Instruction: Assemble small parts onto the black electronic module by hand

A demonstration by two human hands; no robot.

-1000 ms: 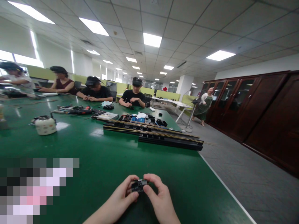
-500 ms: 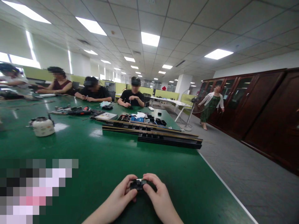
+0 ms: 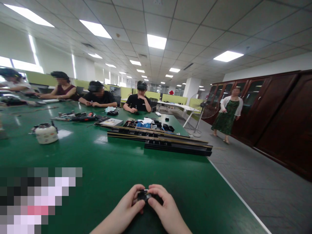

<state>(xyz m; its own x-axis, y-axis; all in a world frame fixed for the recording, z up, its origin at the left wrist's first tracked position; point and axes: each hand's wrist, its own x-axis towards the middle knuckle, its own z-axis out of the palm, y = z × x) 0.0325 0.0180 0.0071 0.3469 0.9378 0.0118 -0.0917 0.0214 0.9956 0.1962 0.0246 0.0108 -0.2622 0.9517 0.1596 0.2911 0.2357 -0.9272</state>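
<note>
Between both hands, low in the head view, is a small black part (image 3: 144,196) with a shiny metal piece along its far edge. My left hand (image 3: 130,204) is closed on its left side, thumb in front and fingers behind. On the right side my right hand (image 3: 163,202) grips it the same way, thumb at the near face. The fingers cover much of the part, and its exact kind cannot be made out. Both hands are over the near part of the green table (image 3: 102,175).
Long black rails (image 3: 177,149) with thin brass-coloured rods lie across the table ahead. Behind them are black trays (image 3: 168,127) and a white box (image 3: 112,122). A pale pot (image 3: 46,133) and several tools (image 3: 75,116) are leftward. Several people sit beyond; one person (image 3: 229,113) walks at right.
The black part has tilted a little between my fingers, and both hands have shifted slightly. At right, the walking person has come nearer. A seated person across has raised a hand toward the head.
</note>
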